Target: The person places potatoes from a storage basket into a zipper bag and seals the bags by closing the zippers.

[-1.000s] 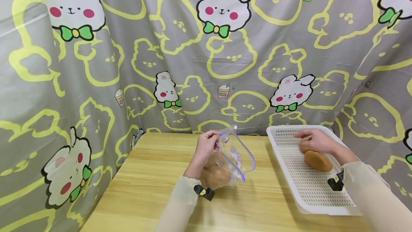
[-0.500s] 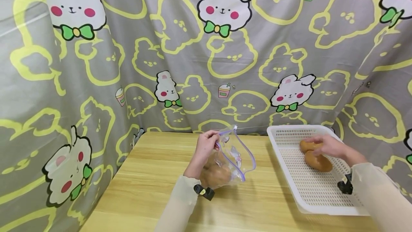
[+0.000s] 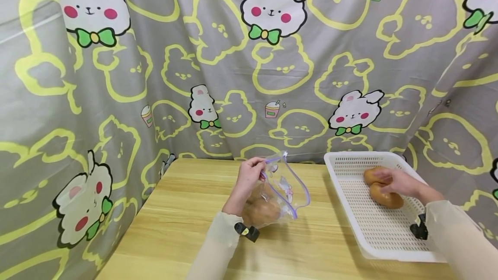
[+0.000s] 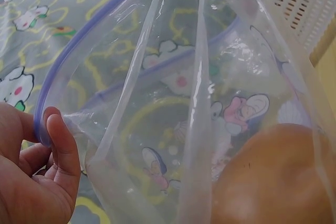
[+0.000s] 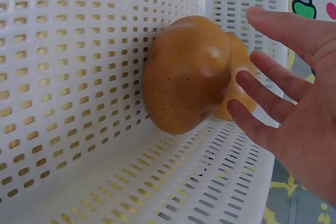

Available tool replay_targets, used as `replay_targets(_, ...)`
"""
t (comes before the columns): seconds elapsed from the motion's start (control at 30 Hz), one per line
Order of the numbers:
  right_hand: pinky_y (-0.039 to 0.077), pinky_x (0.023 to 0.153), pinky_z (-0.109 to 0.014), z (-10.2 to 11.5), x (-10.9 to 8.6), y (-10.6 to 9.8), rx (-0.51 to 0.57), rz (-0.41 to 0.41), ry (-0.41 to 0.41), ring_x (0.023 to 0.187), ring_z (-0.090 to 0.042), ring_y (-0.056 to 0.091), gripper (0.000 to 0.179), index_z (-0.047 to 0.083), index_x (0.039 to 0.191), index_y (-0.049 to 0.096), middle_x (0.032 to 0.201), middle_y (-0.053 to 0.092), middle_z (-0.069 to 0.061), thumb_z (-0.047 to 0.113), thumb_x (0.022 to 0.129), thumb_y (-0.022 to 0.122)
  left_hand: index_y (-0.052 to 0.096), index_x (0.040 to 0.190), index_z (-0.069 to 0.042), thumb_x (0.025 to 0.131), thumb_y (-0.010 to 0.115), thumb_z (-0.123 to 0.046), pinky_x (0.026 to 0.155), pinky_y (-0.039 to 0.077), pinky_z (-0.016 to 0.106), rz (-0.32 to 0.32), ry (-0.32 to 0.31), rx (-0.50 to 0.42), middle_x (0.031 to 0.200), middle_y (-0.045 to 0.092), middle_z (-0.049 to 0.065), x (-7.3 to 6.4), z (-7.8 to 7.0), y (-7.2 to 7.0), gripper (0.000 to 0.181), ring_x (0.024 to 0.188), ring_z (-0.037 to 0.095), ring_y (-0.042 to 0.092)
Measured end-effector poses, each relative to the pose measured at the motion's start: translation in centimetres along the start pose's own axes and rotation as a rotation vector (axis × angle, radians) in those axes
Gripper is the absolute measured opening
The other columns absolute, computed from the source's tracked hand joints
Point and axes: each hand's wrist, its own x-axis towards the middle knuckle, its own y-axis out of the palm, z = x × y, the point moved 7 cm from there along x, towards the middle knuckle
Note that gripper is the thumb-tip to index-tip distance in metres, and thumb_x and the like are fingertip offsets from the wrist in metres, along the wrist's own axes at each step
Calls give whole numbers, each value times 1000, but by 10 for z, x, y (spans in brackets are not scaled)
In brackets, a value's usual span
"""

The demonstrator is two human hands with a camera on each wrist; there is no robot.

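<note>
My left hand (image 3: 250,174) pinches the purple-edged rim of a clear zip bag (image 3: 297,185), whose mouth gapes toward the right. Through the plastic, rounded brown potatoes (image 3: 264,211) show low in the bag; one potato (image 4: 275,177) looms large in the left wrist view. Over the white basket, my right hand (image 3: 402,182) spreads its fingers, palm toward two potatoes lying against each other. The nearer potato (image 5: 186,74) has a smooth, pitted skin. Behind it, the farther potato (image 5: 239,77) is partly hidden, and the fingertips overlap it in the right wrist view.
The white slotted basket (image 3: 350,219) stands on the right of the wooden table (image 3: 175,232), its raised rim all round. A grey curtain (image 3: 233,68) with cartoon rabbits hangs behind the table and along both sides.
My right hand has drawn back to the right and slightly nearer from above the farther potato, uncovering more of it. My left hand and the bag stay in place.
</note>
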Motion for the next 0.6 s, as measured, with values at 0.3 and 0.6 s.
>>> replay_targets(0.3,50,82,-53,-6,-2,4,-1,19,16,103,-51,53,56,-17,123,49,116,52,-37,5,78,74,62,104,17,87,50,5,45,45,17,6,0,-4,62,51,4,2,2,0,24,45,7,47)
replay_targets(0.6,52,73,-33,-12,-2,4,-15,-40,13,97,-48,56,53,-19,117,51,106,57,-35,-1,74,74,65,104,12,88,51,2,43,45,18,6,-22,-13,64,51,3,21,31,-2,23,45,8,48)
